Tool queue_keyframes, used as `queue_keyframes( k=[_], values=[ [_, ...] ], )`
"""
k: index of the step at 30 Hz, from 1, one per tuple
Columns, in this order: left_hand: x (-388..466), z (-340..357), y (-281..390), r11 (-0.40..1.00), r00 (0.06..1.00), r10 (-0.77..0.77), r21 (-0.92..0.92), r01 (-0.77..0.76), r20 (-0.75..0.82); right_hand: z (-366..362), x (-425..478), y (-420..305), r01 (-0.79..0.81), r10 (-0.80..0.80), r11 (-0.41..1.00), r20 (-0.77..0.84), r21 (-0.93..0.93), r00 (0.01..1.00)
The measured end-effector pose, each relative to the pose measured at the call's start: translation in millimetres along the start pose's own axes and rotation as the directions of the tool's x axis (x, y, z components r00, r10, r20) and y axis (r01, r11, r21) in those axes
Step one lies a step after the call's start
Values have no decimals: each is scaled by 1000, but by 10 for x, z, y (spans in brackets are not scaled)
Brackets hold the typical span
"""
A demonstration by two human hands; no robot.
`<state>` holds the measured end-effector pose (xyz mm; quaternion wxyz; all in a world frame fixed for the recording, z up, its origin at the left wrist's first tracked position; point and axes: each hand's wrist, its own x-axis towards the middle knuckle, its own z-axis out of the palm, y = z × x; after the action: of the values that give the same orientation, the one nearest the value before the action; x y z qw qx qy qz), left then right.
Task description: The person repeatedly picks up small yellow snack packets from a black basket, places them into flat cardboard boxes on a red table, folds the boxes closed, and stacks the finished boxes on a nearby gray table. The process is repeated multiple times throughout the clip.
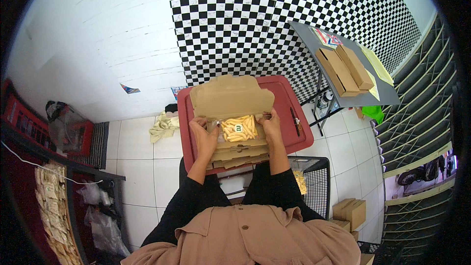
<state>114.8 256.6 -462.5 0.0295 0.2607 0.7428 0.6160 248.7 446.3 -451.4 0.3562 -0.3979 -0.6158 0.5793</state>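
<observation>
An unfolded cardboard box lies on the red table in front of me, its lid panel raised at the far side, on top of several flat cardboard pieces. Inside it is a clear plastic packet of yellow finger-shaped snacks with a round white label. My left hand is at the box's left side, its fingers on the left edge by the packet's end. At the right side, my right hand pinches the cardboard edge between thumb and fingers.
A dark pen-like stick lies on the table's right part. Beside my right leg stands a black plastic basket holding yellow snack packets. Closed cardboard boxes rest on a grey table at the right. More boxes are on the tiled floor.
</observation>
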Motion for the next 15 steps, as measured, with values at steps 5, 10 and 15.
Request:
queue_keyframes(
  k=[5,10,15],
  values=[
    [-17,23,181,981,993,-6,-195,-17,-115,-70,-19,-8,5,-6,1000,49,19,999],
    [52,21,-59,992,999,14,-127,-20,-45,-110,40,179,71,-71,997,21,-16,997],
    [18,-27,46,996,998,-4,-91,-2,-57,-234,-37,77,179,-144,935,133,-307,981]
  ],
)
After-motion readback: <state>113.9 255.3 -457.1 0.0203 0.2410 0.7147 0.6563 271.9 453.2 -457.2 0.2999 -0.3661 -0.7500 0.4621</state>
